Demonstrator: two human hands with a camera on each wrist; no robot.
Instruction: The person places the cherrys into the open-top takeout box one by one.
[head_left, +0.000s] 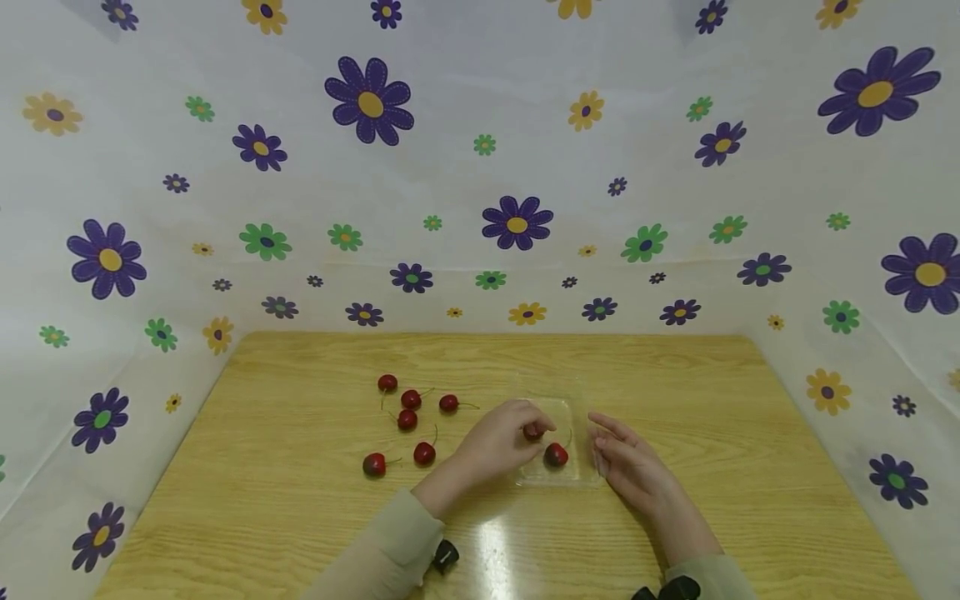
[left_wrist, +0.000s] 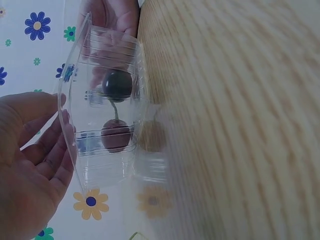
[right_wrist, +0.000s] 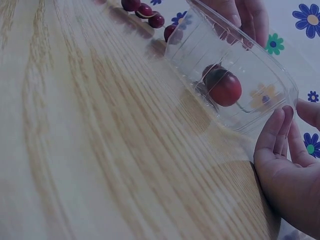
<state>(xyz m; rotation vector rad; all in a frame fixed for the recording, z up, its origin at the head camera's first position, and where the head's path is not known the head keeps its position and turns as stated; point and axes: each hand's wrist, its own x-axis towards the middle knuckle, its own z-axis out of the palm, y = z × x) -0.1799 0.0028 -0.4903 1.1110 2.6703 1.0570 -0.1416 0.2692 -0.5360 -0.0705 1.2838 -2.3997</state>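
A clear plastic box [head_left: 551, 481] stands on the table between the hands, with two cherries inside. One cherry [head_left: 556, 454] shows plainly; the other [head_left: 532, 432] is partly covered by the left hand [head_left: 498, 442]. That hand reaches over the box's left side with bent, loose fingers. In the left wrist view its thumb and fingertips are at the rim, above the cherry [left_wrist: 116, 135] lying lower in the box. The right hand [head_left: 637, 475] is at the box's right side, fingertips touching the rim [right_wrist: 291, 85] and one finger stretched out.
Several loose cherries with stems lie left of the box, among them one at the back [head_left: 387, 382] and one nearest the front [head_left: 374, 465]. Flower-patterned cloth [head_left: 450, 167] surrounds the wooden table [head_left: 300, 533] at the back and sides.
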